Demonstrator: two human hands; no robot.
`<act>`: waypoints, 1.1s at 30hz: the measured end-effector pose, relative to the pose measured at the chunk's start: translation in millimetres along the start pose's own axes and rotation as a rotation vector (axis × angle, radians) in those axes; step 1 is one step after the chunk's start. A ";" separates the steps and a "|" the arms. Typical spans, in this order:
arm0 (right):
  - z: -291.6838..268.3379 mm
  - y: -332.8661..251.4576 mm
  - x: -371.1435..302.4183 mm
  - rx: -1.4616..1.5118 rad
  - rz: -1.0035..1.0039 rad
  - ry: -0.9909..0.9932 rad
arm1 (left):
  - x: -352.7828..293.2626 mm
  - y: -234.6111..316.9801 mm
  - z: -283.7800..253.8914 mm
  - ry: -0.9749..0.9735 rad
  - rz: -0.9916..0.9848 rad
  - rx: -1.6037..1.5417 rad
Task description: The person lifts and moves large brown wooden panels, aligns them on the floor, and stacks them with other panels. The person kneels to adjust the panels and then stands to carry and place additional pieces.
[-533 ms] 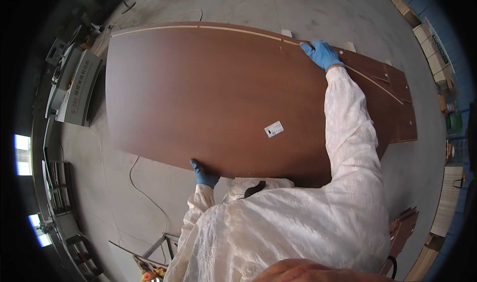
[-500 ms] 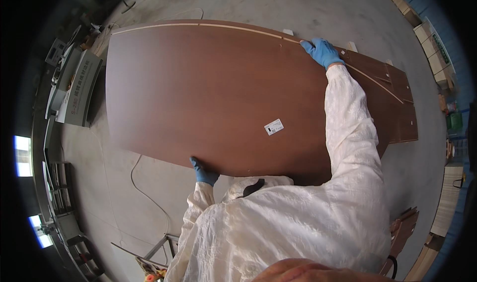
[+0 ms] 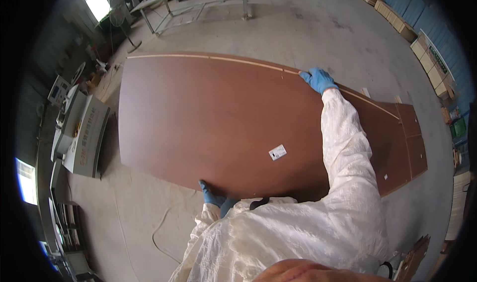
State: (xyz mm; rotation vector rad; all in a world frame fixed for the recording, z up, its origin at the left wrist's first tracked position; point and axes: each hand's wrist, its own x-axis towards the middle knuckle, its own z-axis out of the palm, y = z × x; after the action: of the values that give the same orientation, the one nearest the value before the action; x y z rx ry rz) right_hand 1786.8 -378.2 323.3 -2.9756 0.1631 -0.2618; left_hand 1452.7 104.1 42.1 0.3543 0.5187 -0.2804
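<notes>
Blue-gloved left hand [image 3: 212, 198] and right hand [image 3: 319, 80] clamp opposite edges of a brown panel [image 3: 223, 118]: already gripped, not yet released.

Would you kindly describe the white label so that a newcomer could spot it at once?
Start with the large brown panel mid-picture. On it, left of the white right sleeve, lies a tilted white label. It looks larger than the white tags right of the sleeve.
</notes>
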 end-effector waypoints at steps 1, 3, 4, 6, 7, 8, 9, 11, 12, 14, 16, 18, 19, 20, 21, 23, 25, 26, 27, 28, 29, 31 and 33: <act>0.5 -2.4 11.2 0.002 -0.001 -0.015 | 12.0 5.7 7.2 0.029 -0.012 -0.008; 5.7 -10.8 39.6 -0.005 0.014 0.043 | 51.7 24.8 21.8 0.024 -0.023 -0.024; 11.7 -16.7 55.0 -0.017 0.043 0.031 | 79.6 40.1 29.2 0.030 -0.023 -0.005; 18.3 -33.9 105.0 0.020 0.026 0.035 | 139.3 80.6 41.9 0.160 -0.037 0.030; 22.5 -39.4 119.3 -0.011 0.050 0.062 | 162.0 99.2 47.0 0.104 -0.123 -0.017; 23.0 -40.4 131.0 -0.027 0.055 0.127 | 188.3 114.9 55.0 0.010 -0.140 -0.016; 21.5 -39.7 142.9 -0.047 0.056 0.138 | 208.6 127.8 61.5 -0.027 -0.154 -0.007; 21.1 -47.6 172.0 -0.040 0.043 0.162 | 256.3 171.1 81.4 -0.099 -0.177 0.053; 18.7 -45.7 183.2 -0.087 0.109 0.183 | 277.8 184.6 93.5 -0.166 -0.166 0.115; 10.7 -34.8 201.4 -0.114 0.177 0.198 | 317.2 197.5 117.9 -0.164 -0.234 0.106; 8.2 -20.5 219.2 -0.117 0.229 0.199 | 363.2 206.1 144.2 -0.162 -0.333 0.078; 13.9 -7.7 240.8 -0.104 0.266 0.219 | 416.2 222.0 171.5 -0.200 -0.310 0.217; 19.8 1.0 255.0 -0.082 0.282 0.213 | 443.6 227.4 186.1 -0.180 -0.313 0.264; 25.6 5.9 256.9 -0.125 0.376 0.187 | 456.5 232.8 189.0 -0.178 -0.316 0.309; 31.5 16.7 268.3 -0.138 0.399 0.203 | 480.5 233.4 200.8 -0.135 -0.394 0.275; 38.7 33.0 283.0 -0.155 0.433 0.253 | 518.2 230.8 221.2 -0.215 -0.388 0.348; 37.7 48.6 302.5 -0.158 0.415 0.385 | 564.9 224.4 254.6 -0.350 -0.395 0.362; 36.4 59.3 313.9 -0.104 0.474 0.279 | 584.4 223.0 272.5 -0.596 -0.598 0.092; 32.7 63.3 318.6 -0.038 0.516 0.219 | 600.8 226.3 286.1 -0.894 -0.813 -0.217; 30.8 71.1 331.6 0.003 0.611 0.150 | 612.5 232.3 298.7 -0.685 -0.719 -0.042; 29.0 75.1 341.9 -0.008 0.616 0.132 | 623.2 238.3 312.9 -0.366 -0.611 0.256; 27.0 84.8 362.2 -0.053 0.685 0.136 | 646.2 247.8 339.3 -0.220 -0.547 0.515; 25.1 95.5 378.5 -0.055 0.697 0.192 | 677.4 241.4 372.6 -0.289 -0.550 0.537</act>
State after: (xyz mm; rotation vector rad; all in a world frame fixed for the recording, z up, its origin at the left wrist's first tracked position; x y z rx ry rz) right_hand 2152.8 -514.3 346.2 -2.7193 1.1996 -0.4458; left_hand 2261.3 58.5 49.4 0.6773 0.2375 -0.9989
